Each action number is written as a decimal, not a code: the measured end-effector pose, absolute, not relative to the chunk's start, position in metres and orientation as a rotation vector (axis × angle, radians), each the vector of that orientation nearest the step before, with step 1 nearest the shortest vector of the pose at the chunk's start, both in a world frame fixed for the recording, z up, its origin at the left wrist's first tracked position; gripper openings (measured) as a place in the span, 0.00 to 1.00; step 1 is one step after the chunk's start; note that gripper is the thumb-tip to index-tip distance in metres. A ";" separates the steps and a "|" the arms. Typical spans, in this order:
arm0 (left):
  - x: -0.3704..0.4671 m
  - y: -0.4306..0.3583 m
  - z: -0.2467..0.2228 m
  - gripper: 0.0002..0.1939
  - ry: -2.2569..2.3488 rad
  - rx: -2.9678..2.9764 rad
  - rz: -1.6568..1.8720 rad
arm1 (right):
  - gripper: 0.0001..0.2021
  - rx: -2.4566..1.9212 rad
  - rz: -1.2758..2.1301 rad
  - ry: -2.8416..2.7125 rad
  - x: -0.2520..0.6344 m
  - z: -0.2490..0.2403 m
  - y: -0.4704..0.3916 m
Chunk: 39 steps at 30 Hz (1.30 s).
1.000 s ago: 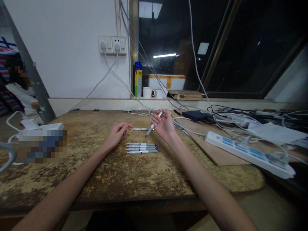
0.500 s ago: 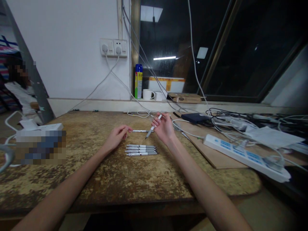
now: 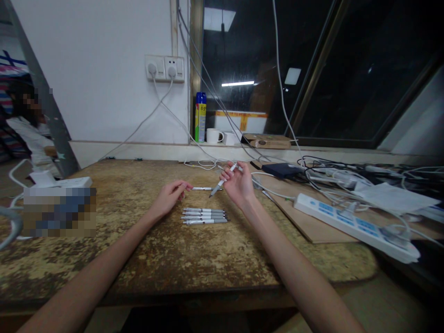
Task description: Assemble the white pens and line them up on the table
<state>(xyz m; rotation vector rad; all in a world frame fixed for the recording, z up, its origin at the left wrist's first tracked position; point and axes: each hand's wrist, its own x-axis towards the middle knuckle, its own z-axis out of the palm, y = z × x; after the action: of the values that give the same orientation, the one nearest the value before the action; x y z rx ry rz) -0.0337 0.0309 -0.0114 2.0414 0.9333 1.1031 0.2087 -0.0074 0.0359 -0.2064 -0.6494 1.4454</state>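
At the far left, beyond the worn wooden counter [image 3: 156, 263], a person [image 3: 33, 134] in white is partly visible, and a white power strip [image 3: 74, 182] lies on the counter's left part. Next comes a wall socket panel [image 3: 164, 68] with two plugs in it. The left hand [image 3: 168, 198] has its grip together, thumb and fingertips at the left end of a lone pen [image 3: 201, 188] lying sideways; whether they pinch it, I cannot tell. Nearer, a row of pens [image 3: 204, 216] lies side by side, roughly parallel to it. Behind, on the sill, stand a spray can [image 3: 200, 118] and a white mug [image 3: 214, 135]. The right hand [image 3: 240, 185] has its grip clamped on a tilted pen [image 3: 222, 181], point down and leftward, above the counter. Farther right are a cardboard box [image 3: 270, 141] on the sill, a dark flat box [image 3: 281, 170], a brown board [image 3: 301, 222], a long white extension block [image 3: 354, 227] and tangled cables [image 3: 385, 167].
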 end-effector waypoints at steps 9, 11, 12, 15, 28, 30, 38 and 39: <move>-0.033 0.032 -0.013 0.22 0.918 2.030 1.090 | 0.12 -0.206 1.431 -0.627 0.208 0.035 -0.006; -0.032 0.032 -0.013 0.22 0.923 2.032 1.086 | 0.12 -0.203 1.431 -0.640 0.209 0.036 -0.007; -0.032 0.031 -0.012 0.22 0.926 2.031 1.083 | 0.12 -0.202 1.429 -0.649 0.209 0.036 -0.007; -0.032 0.031 -0.012 0.22 0.933 2.026 1.077 | 0.12 -0.196 1.417 -0.661 0.209 0.037 -0.008; -0.032 0.028 -0.010 0.23 0.961 2.035 1.065 | 0.10 -0.307 1.325 -0.718 0.209 0.042 -0.011; -0.031 0.028 -0.010 0.23 0.959 2.033 1.072 | 0.11 -0.320 1.312 -0.748 0.210 0.042 -0.012; -0.032 0.028 -0.011 0.23 0.938 2.032 1.067 | 0.13 -0.292 1.226 -0.820 0.211 0.044 -0.018; -0.032 0.028 -0.011 0.23 0.934 2.034 1.065 | 0.13 -0.281 1.240 -0.819 0.211 0.045 -0.017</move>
<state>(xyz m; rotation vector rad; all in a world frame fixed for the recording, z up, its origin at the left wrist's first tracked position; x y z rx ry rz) -0.0317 0.0283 -0.0112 2.0341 0.9344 1.0645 0.2107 -0.0174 0.0449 -0.2805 -0.8188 1.2401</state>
